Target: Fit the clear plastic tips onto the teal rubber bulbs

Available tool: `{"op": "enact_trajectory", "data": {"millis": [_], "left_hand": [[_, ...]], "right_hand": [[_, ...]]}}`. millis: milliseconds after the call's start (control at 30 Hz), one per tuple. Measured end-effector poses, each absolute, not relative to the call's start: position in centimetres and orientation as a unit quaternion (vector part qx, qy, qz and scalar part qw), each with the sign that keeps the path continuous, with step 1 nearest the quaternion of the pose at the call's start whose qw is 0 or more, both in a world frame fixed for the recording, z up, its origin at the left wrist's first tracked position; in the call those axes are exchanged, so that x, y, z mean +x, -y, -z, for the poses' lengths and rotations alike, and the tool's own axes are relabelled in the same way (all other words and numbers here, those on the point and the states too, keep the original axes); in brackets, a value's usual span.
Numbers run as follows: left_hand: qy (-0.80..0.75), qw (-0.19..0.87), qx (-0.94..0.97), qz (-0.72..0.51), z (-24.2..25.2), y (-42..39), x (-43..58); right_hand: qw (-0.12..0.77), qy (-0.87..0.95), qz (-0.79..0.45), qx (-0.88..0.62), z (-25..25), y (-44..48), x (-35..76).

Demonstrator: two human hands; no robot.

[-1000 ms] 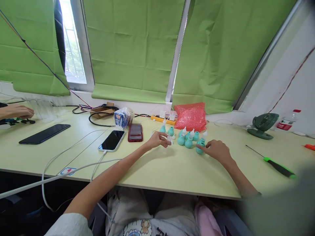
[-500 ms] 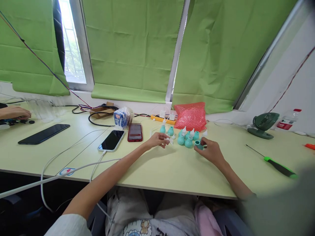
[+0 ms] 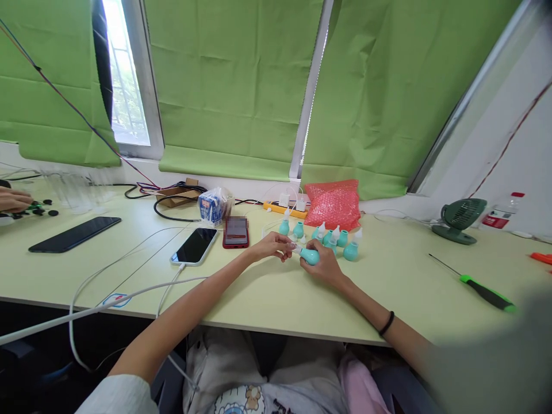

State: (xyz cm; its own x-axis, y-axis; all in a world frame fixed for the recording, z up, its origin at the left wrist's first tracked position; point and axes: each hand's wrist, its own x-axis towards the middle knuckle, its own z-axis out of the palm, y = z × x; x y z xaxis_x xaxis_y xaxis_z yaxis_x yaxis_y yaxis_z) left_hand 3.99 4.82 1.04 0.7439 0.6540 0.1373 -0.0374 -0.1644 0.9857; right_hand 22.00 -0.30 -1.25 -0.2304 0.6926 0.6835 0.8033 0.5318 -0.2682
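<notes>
My left hand [image 3: 278, 246] is closed on a small white nozzle [image 3: 297, 248], which it pinches between thumb and fingers. In my right hand [image 3: 325, 264] is a teal rubber bulb [image 3: 309, 256], lying on its side with its neck toward the left hand. The nozzle meets the bulb's neck; how far it sits in cannot be made out. Behind the hands stand several more teal bulbs, some with white tips, such as the tipped bulb [image 3: 351, 251] to the right and an untipped bulb [image 3: 298, 230] farther back. My right hand partly hides this group.
Two phones [image 3: 195, 246] [image 3: 236, 232] and a white cable lie left of my hands. A red bubble-wrap pouch [image 3: 333, 204] and an orange power strip [image 3: 280, 209] are behind the bulbs. Rightward are a screwdriver [image 3: 485, 292] and a green fan [image 3: 461, 218]. Another person's hand [image 3: 15, 200] shows at far left.
My right hand has moved left with a teal bulb and brought its neck to the nozzle in my left hand. The tipped bulb at the right is now uncovered.
</notes>
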Motion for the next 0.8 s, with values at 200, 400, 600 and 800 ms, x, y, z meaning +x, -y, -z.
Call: {"op": "enact_trajectory", "data": {"millis": [200, 400, 600, 800], "left_hand": [[-0.228, 0.590, 0.720, -0.285, -0.6, -4.8, 4.2], [-0.235, 0.549, 0.741, -0.307, -0.5, -4.4, 4.7], [-0.224, 0.513, 0.756, -0.338, -0.7, -3.5, 5.1], [-0.210, 0.485, 0.780, -0.334, -0.6, -3.6, 5.1]], "right_hand": [[0.390, 0.787, 0.063, -0.474, 2.1, 0.0, 22.1], [0.392, 0.788, 0.020, -0.474, 2.4, -0.1, 22.1], [0.416, 0.756, -0.092, -0.497, 1.5, 0.2, 21.8], [0.366, 0.732, -0.289, -0.496, 1.0, 0.2, 22.0]]}}
